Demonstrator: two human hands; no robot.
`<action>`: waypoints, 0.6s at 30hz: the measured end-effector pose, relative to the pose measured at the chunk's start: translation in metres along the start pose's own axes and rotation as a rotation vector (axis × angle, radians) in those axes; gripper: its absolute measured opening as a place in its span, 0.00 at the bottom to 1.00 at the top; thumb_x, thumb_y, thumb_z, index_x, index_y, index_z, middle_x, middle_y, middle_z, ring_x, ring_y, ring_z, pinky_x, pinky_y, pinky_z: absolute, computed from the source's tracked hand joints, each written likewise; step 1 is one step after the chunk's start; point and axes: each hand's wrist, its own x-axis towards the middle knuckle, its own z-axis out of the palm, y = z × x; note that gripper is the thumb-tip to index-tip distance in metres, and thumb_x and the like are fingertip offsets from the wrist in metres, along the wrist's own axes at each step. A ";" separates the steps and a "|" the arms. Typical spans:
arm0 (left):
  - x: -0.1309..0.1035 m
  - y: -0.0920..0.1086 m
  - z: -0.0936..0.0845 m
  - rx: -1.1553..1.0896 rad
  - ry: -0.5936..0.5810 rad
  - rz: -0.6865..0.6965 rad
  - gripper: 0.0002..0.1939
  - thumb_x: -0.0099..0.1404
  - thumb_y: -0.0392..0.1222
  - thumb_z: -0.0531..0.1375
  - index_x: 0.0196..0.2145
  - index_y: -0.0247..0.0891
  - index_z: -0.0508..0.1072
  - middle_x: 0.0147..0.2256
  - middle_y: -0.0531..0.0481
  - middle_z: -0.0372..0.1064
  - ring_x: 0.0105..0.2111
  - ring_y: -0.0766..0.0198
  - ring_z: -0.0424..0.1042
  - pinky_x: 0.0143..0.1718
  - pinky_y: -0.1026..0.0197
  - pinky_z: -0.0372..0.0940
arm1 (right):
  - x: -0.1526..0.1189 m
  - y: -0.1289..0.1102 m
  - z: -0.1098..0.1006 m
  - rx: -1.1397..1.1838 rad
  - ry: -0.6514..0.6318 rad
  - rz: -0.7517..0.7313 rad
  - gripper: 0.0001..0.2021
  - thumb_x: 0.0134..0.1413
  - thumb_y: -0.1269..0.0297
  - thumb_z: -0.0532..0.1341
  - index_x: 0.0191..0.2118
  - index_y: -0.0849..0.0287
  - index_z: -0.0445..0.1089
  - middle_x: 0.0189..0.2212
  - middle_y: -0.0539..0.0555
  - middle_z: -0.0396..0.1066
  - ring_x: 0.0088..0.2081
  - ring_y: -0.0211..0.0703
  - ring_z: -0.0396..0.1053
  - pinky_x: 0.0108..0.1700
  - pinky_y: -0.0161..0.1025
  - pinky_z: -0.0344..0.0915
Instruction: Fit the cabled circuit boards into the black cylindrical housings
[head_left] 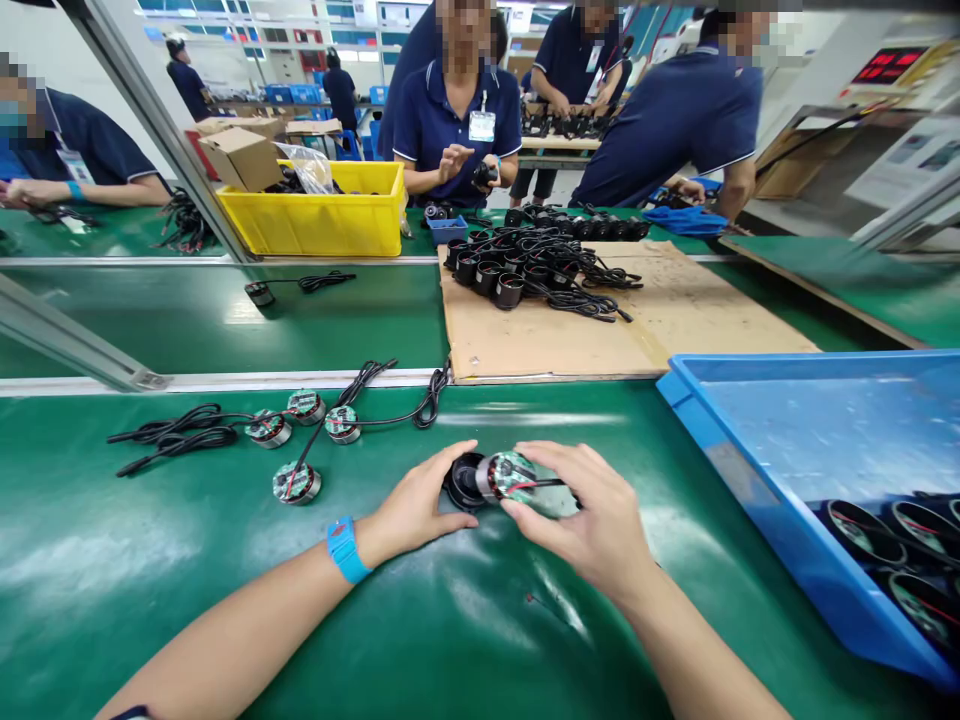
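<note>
My left hand [420, 505], with a blue band on its wrist, is curled around a black round housing [463, 482] on the green table. In my right hand [589, 510], between thumb and fingers, is a small round motor [506, 476] with a green circuit board on its face and a dark cable with red wire. The motor is tilted and sits right beside the housing's opening, overlapping it from here; whether they touch I cannot tell. Several similar motors [297, 483] with black cables [180, 430] lie to the left of my hands.
A blue tray [750, 480] with several black cylindrical housings [862, 532] stands at the right. Beyond a metal rail, cabled black cylinders [510, 290] lie on a cardboard sheet [555, 350]. A yellow bin [322, 225] stands behind on the left. Several people work across the tables.
</note>
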 end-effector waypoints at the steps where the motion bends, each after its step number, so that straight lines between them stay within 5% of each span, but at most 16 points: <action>1: 0.000 -0.001 0.000 -0.012 -0.003 -0.004 0.49 0.57 0.43 0.73 0.69 0.48 0.52 0.67 0.44 0.60 0.64 0.47 0.64 0.65 0.45 0.61 | 0.005 0.000 0.007 0.015 -0.014 -0.022 0.18 0.55 0.56 0.68 0.50 0.57 0.74 0.44 0.58 0.80 0.42 0.48 0.77 0.45 0.45 0.72; 9: 0.004 0.000 -0.004 -0.072 -0.014 0.037 0.43 0.55 0.49 0.75 0.64 0.47 0.63 0.61 0.46 0.69 0.60 0.50 0.70 0.62 0.50 0.65 | 0.025 0.003 0.019 -0.129 -0.519 0.070 0.16 0.54 0.56 0.69 0.48 0.52 0.77 0.44 0.53 0.79 0.42 0.50 0.73 0.46 0.48 0.71; 15: 0.006 0.002 0.003 -0.102 0.070 -0.012 0.38 0.56 0.51 0.74 0.61 0.46 0.67 0.58 0.47 0.73 0.57 0.50 0.73 0.60 0.50 0.66 | 0.034 0.006 0.014 -0.091 -0.621 0.157 0.18 0.54 0.52 0.70 0.50 0.48 0.76 0.39 0.53 0.79 0.44 0.52 0.72 0.41 0.44 0.71; 18: 0.005 0.002 0.000 -0.098 0.068 -0.029 0.36 0.57 0.51 0.74 0.60 0.44 0.68 0.57 0.47 0.74 0.55 0.49 0.74 0.59 0.50 0.67 | 0.019 0.023 0.009 -0.060 -0.592 0.103 0.32 0.51 0.46 0.71 0.61 0.47 0.69 0.58 0.58 0.72 0.57 0.57 0.68 0.56 0.55 0.67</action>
